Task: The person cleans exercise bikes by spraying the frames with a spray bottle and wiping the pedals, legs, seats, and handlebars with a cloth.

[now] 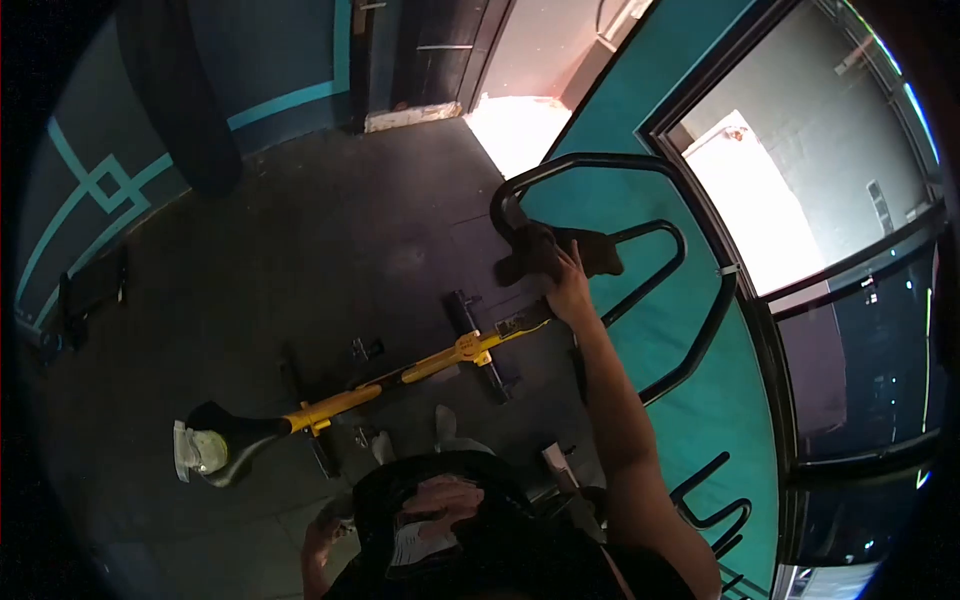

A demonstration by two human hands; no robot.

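Note:
My right hand (568,290) reaches forward to the handlebar (672,170) of an exercise bike with a yellow frame (432,368). Its fingers press on a dark cloth (540,252) that lies over the middle of the bars. Low at the left, beside my torso, is my left hand (318,535), with curled fingers against something greyish; I cannot tell what it is. The bike's black saddle (255,440) points toward the bars. At its far end sits a pale yellow-green and whitish object (205,452).
Dark floor mats (330,230) lie around the bike. Beyond the handlebar stands a teal wall (740,420) with a large window (850,140). Another set of black bars (715,510) is at the lower right. A dark door (430,55) stands at the back, beside a bright opening.

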